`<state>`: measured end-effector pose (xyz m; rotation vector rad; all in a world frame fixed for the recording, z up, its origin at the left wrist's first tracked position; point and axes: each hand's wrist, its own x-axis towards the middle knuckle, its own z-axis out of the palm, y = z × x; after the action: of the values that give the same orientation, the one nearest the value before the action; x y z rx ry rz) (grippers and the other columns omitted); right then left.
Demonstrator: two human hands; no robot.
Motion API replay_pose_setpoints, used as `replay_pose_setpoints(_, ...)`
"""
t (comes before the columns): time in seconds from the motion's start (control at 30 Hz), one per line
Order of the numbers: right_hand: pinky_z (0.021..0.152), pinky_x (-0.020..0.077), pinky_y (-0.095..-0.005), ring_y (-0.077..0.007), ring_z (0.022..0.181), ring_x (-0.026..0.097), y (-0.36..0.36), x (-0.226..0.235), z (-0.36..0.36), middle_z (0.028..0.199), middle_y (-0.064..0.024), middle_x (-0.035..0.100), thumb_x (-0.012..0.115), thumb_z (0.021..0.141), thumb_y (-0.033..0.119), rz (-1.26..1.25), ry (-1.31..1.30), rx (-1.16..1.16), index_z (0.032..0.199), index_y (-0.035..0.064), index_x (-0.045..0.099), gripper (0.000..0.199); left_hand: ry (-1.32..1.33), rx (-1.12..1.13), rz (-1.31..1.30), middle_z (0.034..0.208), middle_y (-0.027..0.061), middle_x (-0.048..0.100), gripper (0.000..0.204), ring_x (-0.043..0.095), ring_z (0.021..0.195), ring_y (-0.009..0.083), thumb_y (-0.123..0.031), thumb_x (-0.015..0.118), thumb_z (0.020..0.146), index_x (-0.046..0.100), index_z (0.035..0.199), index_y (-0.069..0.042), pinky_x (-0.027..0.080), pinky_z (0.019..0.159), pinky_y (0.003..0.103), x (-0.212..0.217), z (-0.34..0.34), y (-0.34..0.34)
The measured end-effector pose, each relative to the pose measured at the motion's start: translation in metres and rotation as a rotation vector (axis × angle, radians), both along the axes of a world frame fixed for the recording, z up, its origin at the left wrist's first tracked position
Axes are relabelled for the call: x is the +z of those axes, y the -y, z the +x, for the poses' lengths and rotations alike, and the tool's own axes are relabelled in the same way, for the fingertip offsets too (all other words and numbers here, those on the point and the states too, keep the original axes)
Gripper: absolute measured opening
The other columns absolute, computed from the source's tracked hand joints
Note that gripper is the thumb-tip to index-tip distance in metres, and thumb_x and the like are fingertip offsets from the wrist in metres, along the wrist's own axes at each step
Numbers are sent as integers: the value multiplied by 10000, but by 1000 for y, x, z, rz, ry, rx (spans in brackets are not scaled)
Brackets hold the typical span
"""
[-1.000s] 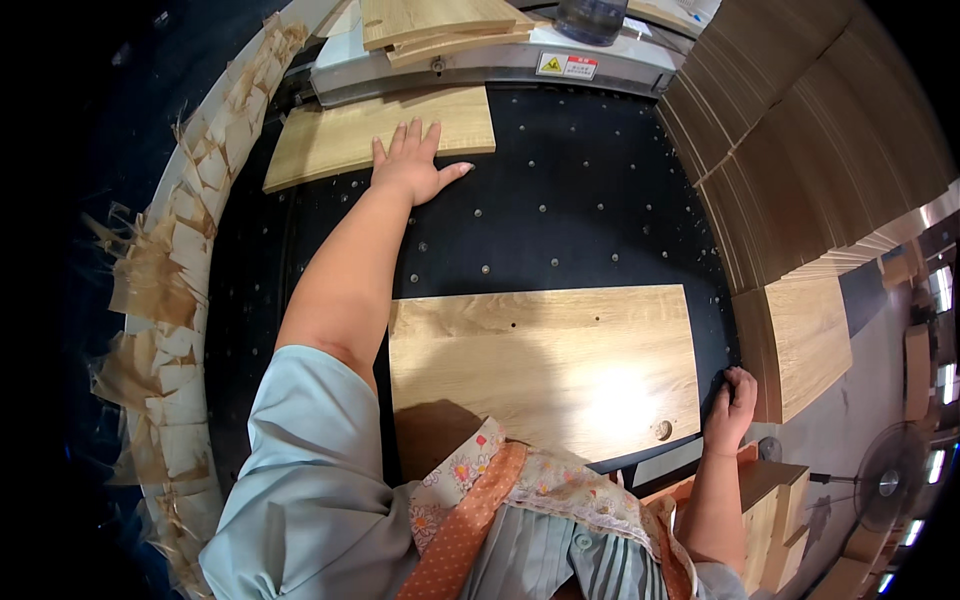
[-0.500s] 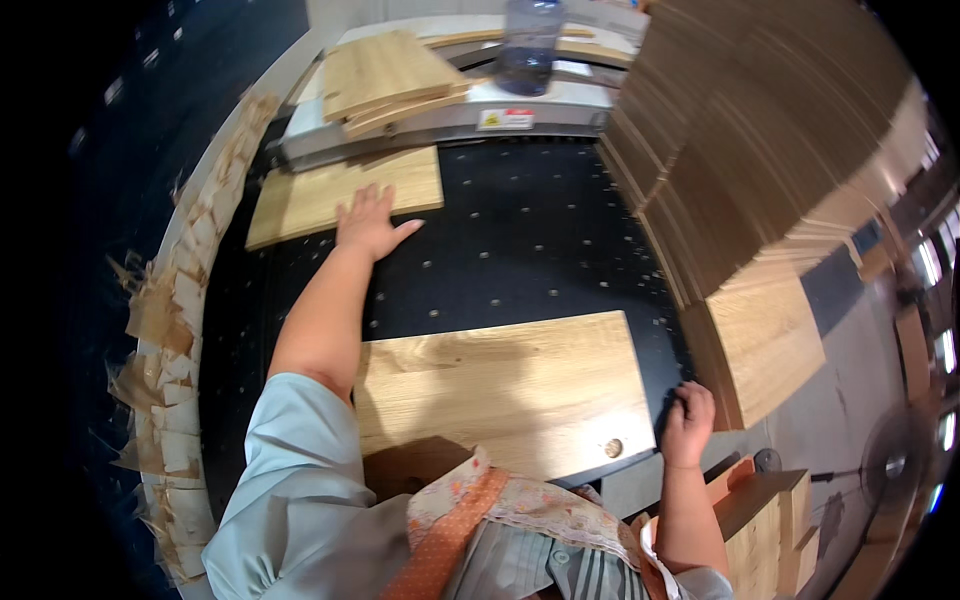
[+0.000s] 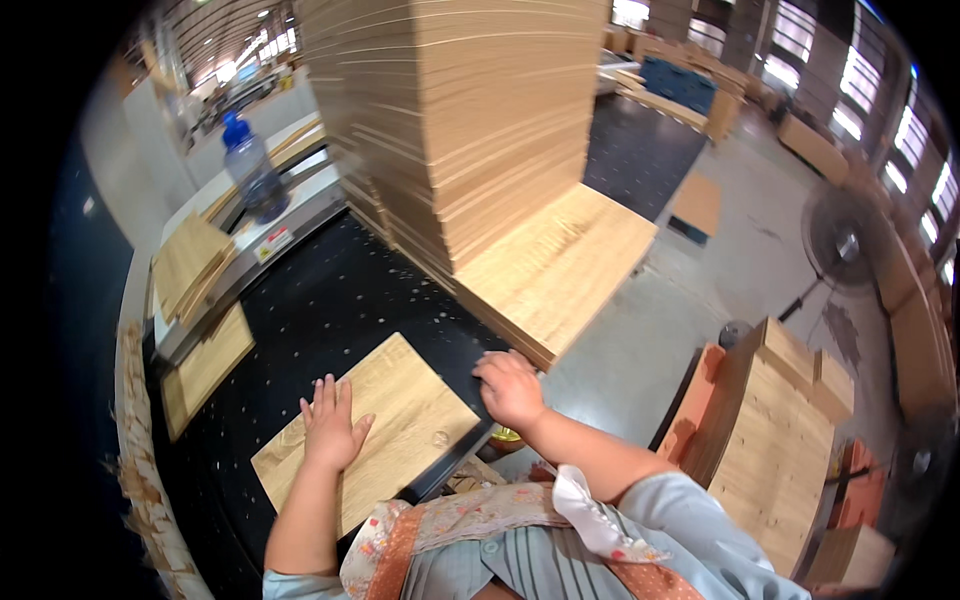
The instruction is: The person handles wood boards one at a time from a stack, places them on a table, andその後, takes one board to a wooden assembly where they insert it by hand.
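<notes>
My left hand lies flat with spread fingers on a light wood-grain board, which sits at the near edge of a black, dotted table. A small round mark shows near the board's right corner. My right hand is at the table's right edge, beside that corner and close to a tall stack of boards. Its fingers are curled in; whatever they may hold is hidden. A second wood-grain board rests at the table's far left.
Several boards lie on a white-and-grey ledge near a blue-capped bottle. Wood-grain panels jut out at the stack's foot. On the right stand more panels beside an orange beam and a fan.
My left hand has moved from the far board to the near one. The view has swung right, showing more floor and the stack's front. My right hand stays by the table edge.
</notes>
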<state>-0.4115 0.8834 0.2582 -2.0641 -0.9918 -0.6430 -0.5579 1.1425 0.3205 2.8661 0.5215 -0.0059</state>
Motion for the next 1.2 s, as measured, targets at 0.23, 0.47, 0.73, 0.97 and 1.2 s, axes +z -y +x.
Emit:
replay_pose_setpoints(0.23,899,403,-410,-259,922,541,2,-12,-3,889,-66,563,583,631,88,51,55,162,785,90,579,154,100,13,140,1400,166,340,610,291,1310,318,-301,586,818,374,1350,-91,161,1081,493,-27,-13,0)
replay_pose_setpoints(0.47,908,409,-401,-251,1008,544,17,-18,4,956,-66,573,600,645,94,36,82,234,813,93,581,170,194,19,94,1338,160,427,549,365,1261,318,-225,593,825,414,1315,-56,232,1062,433,-31,3,-4)
replay_pose_setpoints(0.73,928,389,-423,-255,1037,539,12,-14,1,985,-86,594,595,645,127,43,139,225,830,91,589,189,387,0,70,1208,186,535,501,483,1129,358,-206,660,741,521,1189,-28,362,976,412,-36,-3,-14)
replay_pose_setpoints(0.97,904,421,-420,-257,1026,570,11,-10,1,998,-76,613,581,654,59,-29,150,213,872,97,622,225,317,102,51,1259,147,508,521,445,1186,302,-348,620,781,524,1194,-46,300,1021,425,-17,-8,6)
replay_pose_setpoints(1.2,896,417,-414,-267,1010,576,10,-5,-1,989,-87,621,567,677,59,-87,163,235,865,78,631,200,304,150,-11,1297,120,480,526,401,1237,284,-372,607,798,516,1219,-70,253,1060,437,-18,-12,5)
